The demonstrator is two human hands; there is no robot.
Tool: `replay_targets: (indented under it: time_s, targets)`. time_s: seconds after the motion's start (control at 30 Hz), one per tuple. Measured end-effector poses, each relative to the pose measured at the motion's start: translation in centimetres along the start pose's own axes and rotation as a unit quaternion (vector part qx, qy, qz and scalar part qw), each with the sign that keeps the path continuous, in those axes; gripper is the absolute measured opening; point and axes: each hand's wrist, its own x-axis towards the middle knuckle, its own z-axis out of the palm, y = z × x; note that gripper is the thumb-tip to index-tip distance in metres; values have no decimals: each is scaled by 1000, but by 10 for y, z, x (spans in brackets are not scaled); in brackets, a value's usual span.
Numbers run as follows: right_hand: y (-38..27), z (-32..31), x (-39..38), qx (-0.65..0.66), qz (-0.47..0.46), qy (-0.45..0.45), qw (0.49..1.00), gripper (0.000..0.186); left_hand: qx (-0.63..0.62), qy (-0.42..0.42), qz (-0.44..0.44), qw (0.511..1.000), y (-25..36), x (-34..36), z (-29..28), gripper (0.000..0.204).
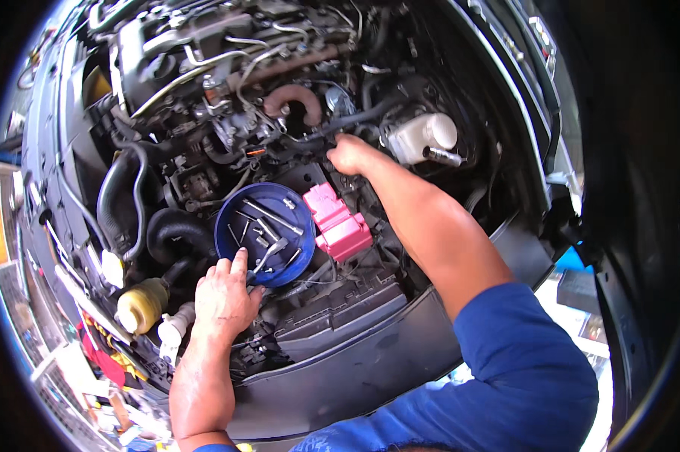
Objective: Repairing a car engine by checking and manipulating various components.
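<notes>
A round blue bowl sits in the engine bay with several metal tools and small parts in it, among them a long socket extension and a ratchet. At the bowl's near left rim lies my left hand, open, its fingers stretched forward and its thumb apart. My right hand reaches deeper in, beside a black hose below the rusty curved pipe. Its fingers are curled and closed, and what they grip is hidden.
A pink box-shaped cover stands right of the bowl. Farther right is a white fluid reservoir; at the lower left, a yellowish capped reservoir. The engine fills the far side. A dark body panel borders the near edge.
</notes>
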Motion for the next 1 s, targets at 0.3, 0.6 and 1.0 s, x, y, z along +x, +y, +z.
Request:
replay_targets:
  time_s: [0.3,0.6,1.0]
  targets:
    - [-136,-136,-124,194,-144,-118,963,39,-3,26,4,1000,-21,-20,1,74]
    - [-211,-334,10,-167,-190,468,847,52,-31,51,32,998,-19,-26,-7,72]
    - [-250,-367,100,-450,-84,330,825,81,-57,64,54,995,-26,-26,-3,65]
